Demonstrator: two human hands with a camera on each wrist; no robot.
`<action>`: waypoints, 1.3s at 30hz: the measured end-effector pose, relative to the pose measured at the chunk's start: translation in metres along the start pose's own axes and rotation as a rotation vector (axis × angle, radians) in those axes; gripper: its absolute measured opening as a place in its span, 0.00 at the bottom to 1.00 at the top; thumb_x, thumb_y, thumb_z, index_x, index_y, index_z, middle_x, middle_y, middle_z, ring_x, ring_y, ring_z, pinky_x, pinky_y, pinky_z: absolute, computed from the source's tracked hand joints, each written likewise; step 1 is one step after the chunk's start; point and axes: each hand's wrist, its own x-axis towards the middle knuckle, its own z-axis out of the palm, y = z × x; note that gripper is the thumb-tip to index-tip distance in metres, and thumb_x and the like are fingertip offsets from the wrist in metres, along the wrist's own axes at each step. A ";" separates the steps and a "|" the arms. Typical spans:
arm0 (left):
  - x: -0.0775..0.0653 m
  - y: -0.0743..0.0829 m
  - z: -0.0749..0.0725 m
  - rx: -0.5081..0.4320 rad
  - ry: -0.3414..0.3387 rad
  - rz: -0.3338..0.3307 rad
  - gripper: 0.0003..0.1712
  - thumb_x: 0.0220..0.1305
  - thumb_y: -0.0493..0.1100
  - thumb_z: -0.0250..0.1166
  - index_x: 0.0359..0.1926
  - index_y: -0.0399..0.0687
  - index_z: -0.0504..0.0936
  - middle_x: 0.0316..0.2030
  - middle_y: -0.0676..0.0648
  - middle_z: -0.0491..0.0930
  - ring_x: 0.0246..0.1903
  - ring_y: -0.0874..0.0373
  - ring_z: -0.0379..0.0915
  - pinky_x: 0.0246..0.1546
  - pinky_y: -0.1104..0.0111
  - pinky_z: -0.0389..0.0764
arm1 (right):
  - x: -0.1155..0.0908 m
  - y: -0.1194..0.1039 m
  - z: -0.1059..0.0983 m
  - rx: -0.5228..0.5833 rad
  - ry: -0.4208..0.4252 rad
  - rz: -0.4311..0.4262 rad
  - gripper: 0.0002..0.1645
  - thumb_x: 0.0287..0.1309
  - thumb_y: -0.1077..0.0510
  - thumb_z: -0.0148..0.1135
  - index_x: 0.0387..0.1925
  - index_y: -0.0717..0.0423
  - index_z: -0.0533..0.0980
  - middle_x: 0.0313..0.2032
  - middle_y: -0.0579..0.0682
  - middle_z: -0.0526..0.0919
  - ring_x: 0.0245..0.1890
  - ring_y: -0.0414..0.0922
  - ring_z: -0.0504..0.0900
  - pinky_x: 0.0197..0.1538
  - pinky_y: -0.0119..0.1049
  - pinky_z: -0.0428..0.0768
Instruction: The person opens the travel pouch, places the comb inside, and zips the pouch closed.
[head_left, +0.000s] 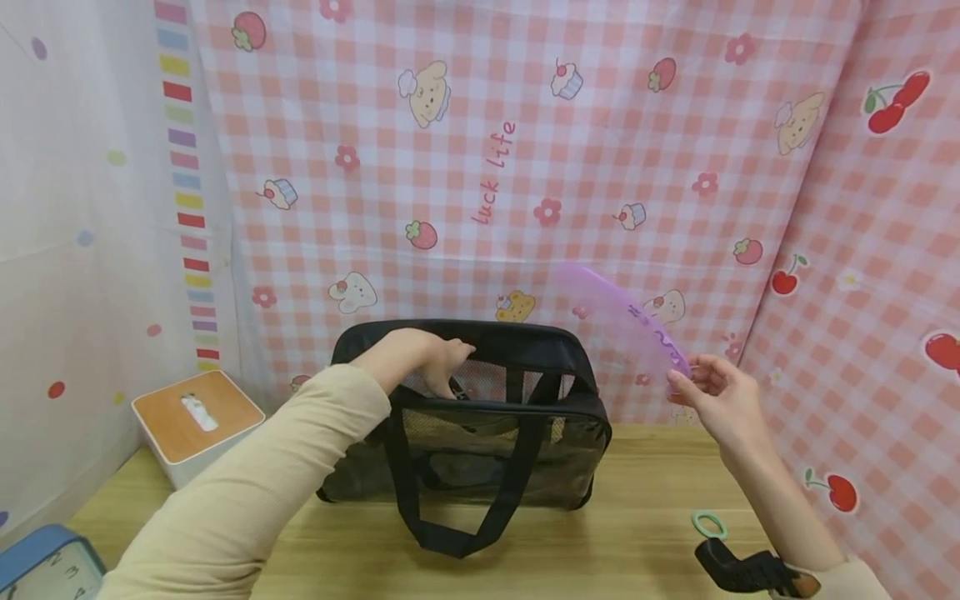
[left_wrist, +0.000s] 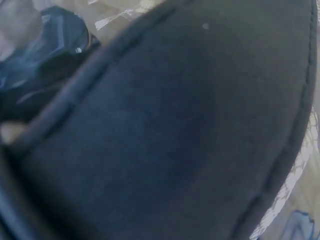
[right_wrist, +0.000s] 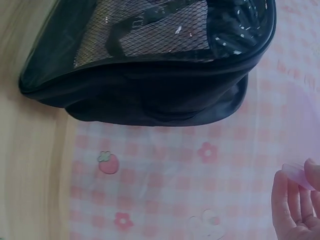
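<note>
Your left hand (head_left: 423, 358) grips the black mesh bag (head_left: 487, 433) rim while your right hand (head_left: 712, 392) lightly pinches a purple ruler (head_left: 622, 321), which could slip.

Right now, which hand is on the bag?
The left hand: it grips the top edge of the black mesh bag. The right hand is off to the side, pinching a purple plastic piece.

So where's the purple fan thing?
In the head view the purple fan is up on the right, pinched by the right hand, just right of the black mesh bag.
</note>
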 end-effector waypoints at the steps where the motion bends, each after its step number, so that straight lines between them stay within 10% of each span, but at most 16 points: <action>1: 0.000 0.000 0.000 0.000 0.000 -0.001 0.46 0.65 0.53 0.53 0.71 0.40 0.36 0.71 0.40 0.38 0.71 0.49 0.39 0.68 0.59 0.53 | 0.001 -0.003 0.001 -0.017 0.000 -0.021 0.21 0.57 0.59 0.60 0.46 0.72 0.68 0.25 0.31 0.77 0.24 0.30 0.79 0.33 0.24 0.81; 13: 0.000 0.000 -0.001 0.014 0.000 0.001 0.46 0.65 0.55 0.52 0.71 0.41 0.36 0.71 0.40 0.39 0.71 0.50 0.39 0.68 0.60 0.53 | 0.002 -0.022 0.005 -0.283 -0.004 -0.087 0.23 0.57 0.53 0.60 0.46 0.69 0.75 0.22 0.28 0.75 0.22 0.26 0.76 0.25 0.24 0.74; 19: -0.001 -0.001 0.000 0.006 0.012 0.021 0.47 0.65 0.55 0.53 0.71 0.39 0.36 0.71 0.39 0.39 0.71 0.49 0.39 0.68 0.60 0.53 | 0.004 -0.025 0.014 -0.330 -0.032 -0.081 0.24 0.59 0.51 0.59 0.47 0.68 0.76 0.28 0.50 0.83 0.21 0.27 0.77 0.26 0.25 0.75; 33: 0.001 -0.004 0.004 -0.013 0.018 0.020 0.47 0.65 0.54 0.53 0.71 0.39 0.37 0.71 0.39 0.39 0.71 0.49 0.39 0.68 0.59 0.53 | 0.031 -0.026 0.076 -0.338 -0.234 0.023 0.15 0.56 0.61 0.60 0.40 0.72 0.79 0.33 0.66 0.83 0.19 0.38 0.80 0.28 0.33 0.82; 39: 0.000 -0.002 0.002 -0.015 0.019 0.005 0.46 0.65 0.54 0.53 0.71 0.41 0.36 0.71 0.41 0.38 0.71 0.50 0.38 0.68 0.59 0.54 | 0.039 -0.029 0.108 -0.508 -0.327 0.016 0.10 0.48 0.62 0.67 0.29 0.69 0.82 0.26 0.61 0.84 0.19 0.39 0.79 0.27 0.33 0.80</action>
